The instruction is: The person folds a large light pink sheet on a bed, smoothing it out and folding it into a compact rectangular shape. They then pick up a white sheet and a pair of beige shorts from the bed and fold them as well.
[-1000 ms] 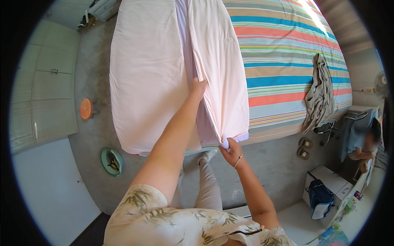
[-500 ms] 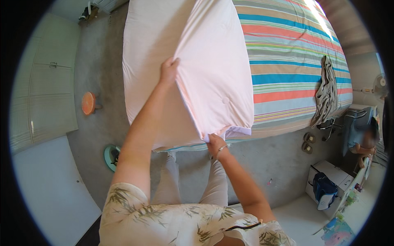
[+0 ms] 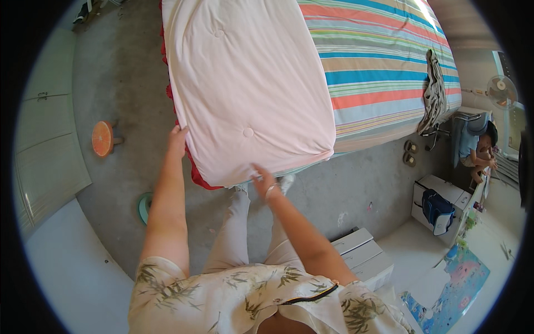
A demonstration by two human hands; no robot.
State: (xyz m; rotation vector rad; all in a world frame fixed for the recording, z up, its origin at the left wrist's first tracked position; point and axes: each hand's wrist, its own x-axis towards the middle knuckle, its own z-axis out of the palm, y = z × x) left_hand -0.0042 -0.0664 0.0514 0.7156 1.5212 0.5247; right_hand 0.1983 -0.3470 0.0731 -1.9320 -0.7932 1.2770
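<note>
A pale pink quilt (image 3: 250, 83) with button-like tufts lies folded over the left part of the bed. My left hand (image 3: 177, 142) is closed on its left edge, beside a red ruffled border (image 3: 201, 179) that shows from underneath. Over the near edge of the quilt, my right hand (image 3: 263, 182) has its fingers stretched out and apart, slightly blurred. A bracelet circles that wrist. To the right of the quilt spreads a striped bed cover (image 3: 384, 78).
Crumpled grey-beige clothing (image 3: 434, 94) lies on the bed's right side. An orange-topped stool (image 3: 102, 138) and a green round object (image 3: 144, 208) stand on the floor at left. Sandals (image 3: 410, 153), a backpack (image 3: 437, 210), drawers (image 3: 361, 253) and a seated person (image 3: 476, 146) are at right.
The raised flap of the quilt now lies flat, and red ruffle shows along the left. My left hand has moved left and down to the edge; my right hand has let go of the corner.
</note>
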